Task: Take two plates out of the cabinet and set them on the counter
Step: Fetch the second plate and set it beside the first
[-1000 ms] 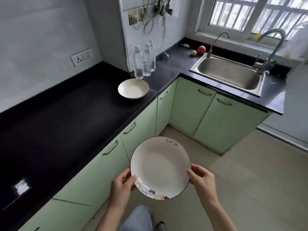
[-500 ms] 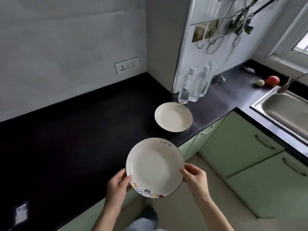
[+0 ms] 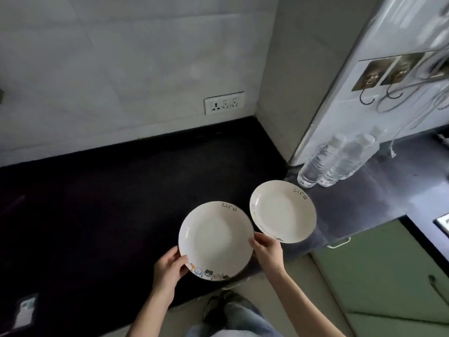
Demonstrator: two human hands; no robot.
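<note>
I can't tell if the held plate [image 3: 216, 239] touches the black counter [image 3: 97, 203] or hangs just above it — its underside is hidden. Right hand [image 3: 268, 251] covers the near rim of the second plate [image 3: 283, 211]. Both forearms are cut off by the bottom edge. Water bottles [image 3: 332, 161] are blurred; count unclear — two caps, maybe a third. Wall hooks [image 3: 379, 96] and cables run off the right edge. Pale object [image 3: 25, 310] at bottom left: too dim to identify.
</note>
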